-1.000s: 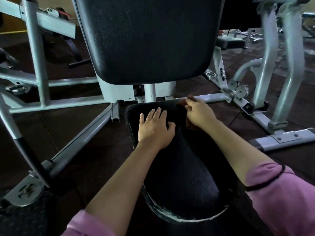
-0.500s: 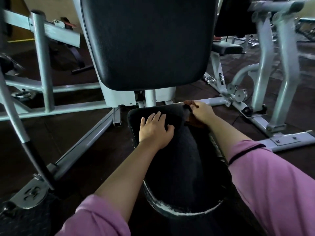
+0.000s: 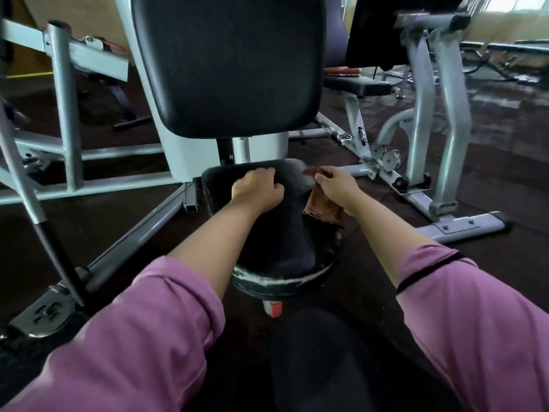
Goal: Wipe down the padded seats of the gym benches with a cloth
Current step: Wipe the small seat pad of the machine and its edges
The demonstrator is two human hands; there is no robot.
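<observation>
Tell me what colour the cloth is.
Reddish brown. The cloth shows in the head view, under the right hand.

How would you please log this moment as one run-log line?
step: wiping seat | left hand: curled on seat pad | right hand: holding brown cloth at pad's right edge | backrest: untouched

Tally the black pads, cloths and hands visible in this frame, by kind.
Black pads: 3, namely seat pad, backrest pad, neighbouring bench seat
Cloths: 1, brown cloth
Hands: 2, left hand, right hand
Total: 6
</observation>
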